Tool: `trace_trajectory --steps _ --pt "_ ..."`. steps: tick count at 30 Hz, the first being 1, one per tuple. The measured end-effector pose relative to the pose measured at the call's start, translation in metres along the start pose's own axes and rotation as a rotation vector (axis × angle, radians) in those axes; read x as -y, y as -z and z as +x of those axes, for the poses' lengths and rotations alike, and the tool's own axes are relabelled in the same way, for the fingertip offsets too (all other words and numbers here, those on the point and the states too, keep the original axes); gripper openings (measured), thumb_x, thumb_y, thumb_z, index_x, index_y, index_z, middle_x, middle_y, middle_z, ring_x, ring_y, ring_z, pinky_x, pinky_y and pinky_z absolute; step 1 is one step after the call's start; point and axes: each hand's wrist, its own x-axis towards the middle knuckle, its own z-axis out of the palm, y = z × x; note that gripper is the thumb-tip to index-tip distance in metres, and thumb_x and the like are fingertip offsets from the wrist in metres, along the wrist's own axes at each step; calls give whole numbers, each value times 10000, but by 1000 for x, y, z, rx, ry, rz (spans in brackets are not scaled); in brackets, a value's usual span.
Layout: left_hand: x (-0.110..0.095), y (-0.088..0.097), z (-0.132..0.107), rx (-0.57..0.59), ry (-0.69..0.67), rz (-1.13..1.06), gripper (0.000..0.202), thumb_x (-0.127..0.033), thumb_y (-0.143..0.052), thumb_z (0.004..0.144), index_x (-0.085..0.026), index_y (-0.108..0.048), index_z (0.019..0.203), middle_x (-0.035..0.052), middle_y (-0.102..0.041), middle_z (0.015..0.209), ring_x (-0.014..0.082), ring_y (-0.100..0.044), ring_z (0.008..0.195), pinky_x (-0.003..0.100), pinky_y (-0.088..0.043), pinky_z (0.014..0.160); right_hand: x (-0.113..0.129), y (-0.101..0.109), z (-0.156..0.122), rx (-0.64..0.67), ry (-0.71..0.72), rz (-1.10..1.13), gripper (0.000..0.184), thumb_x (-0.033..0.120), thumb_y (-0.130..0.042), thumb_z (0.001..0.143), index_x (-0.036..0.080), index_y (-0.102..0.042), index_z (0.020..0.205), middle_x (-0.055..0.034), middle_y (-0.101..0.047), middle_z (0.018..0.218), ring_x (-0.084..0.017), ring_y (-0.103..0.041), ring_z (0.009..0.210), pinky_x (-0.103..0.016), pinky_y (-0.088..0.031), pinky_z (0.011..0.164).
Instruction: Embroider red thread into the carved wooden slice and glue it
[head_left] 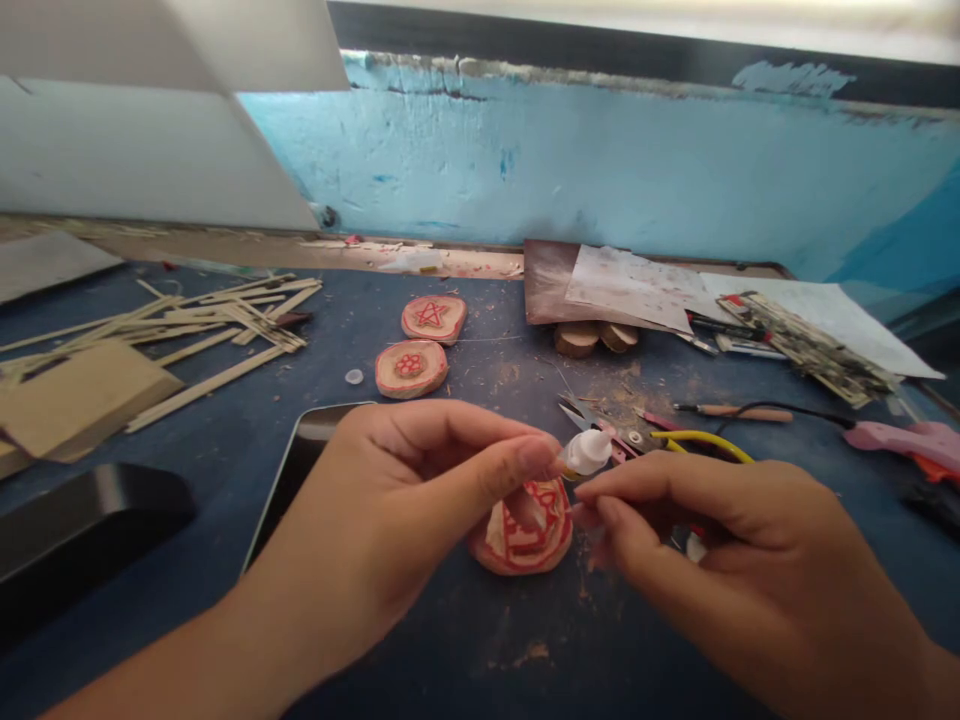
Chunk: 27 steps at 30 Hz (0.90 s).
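Left hand pinches white bottle by its body, seemingly keeping the tip free; right hand half-curled, hold unclear, near red-marked wood slice.

The head-worn view looks forward and down over the tabletop, close above the left hand and right hand (lower frame), the blue wall farther off, upper frame.

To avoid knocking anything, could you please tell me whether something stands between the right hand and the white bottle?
Nothing visible does: the right hand is close beside the white bottle, which the left hand holds. The carved wooden slice shows below the bottle, not between them.
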Motion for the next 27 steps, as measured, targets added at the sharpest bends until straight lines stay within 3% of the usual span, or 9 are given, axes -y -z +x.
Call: trace_trajectory --steps 5,12,14,17,19,23,27 --pt "10 10 11 108 1 -144 127 -344 -951 877 -235 -892 845 7 -852 762 67 -727 564 76 -528 514 -3 6 1 64 -69 113 175 198 -738 902 314 -869 908 101 -820 738 -61 -741 586 -71 -539 556" --pt "9 11 13 106 -8 -146 139 -346 -945 889 -236 -882 834 -14 -860 805 58 -731 589 74 -549 525 -11 18 7 442 -315 345 70 176 -816 858 245 -829 860 32 -777 738 -93 -685 648 -128 -511 572" --pt "8 10 14 109 -3 -145 134 -333 -943 890 -234 -880 827 -18 -860 807 55 -725 586 72 -546 521 -10 21 9 506 -377 380 22 239 -824 894 230 -821 875 13 -766 760 -109 -684 669 -154 -520 587" --pt "7 9 15 98 2 -140 130 -327 -956 872 -229 -881 832 -14 -859 805 56 -718 581 74 -542 512 -6 25 10 593 -410 467 143 295 -706 1019 211 -811 969 -13 -784 856 -132 -741 749 -197 -576 690" --pt "6 9 15 93 -3 -134 141 -331 -965 859 -222 -880 827 -13 -852 786 57 -706 569 79 -543 506 -4 26 9 636 -431 501 192 312 -656 1063 195 -794 999 -24 -796 867 -125 -741 762 -194 -564 713" --pt "4 8 16 80 -19 -114 151 -328 -963 857 -212 -879 808 -14 -841 755 51 -680 552 80 -538 499 -7 24 7 671 -543 493 211 378 -715 1032 182 -783 994 -33 -812 793 -88 -618 630 -151 -425 551" --pt "4 7 16 79 -18 -117 145 -325 -963 858 -216 -878 812 -15 -846 768 48 -676 550 80 -533 497 -11 20 8 648 -620 541 184 357 -842 934 180 -791 933 -21 -815 774 -92 -642 634 -133 -435 524"
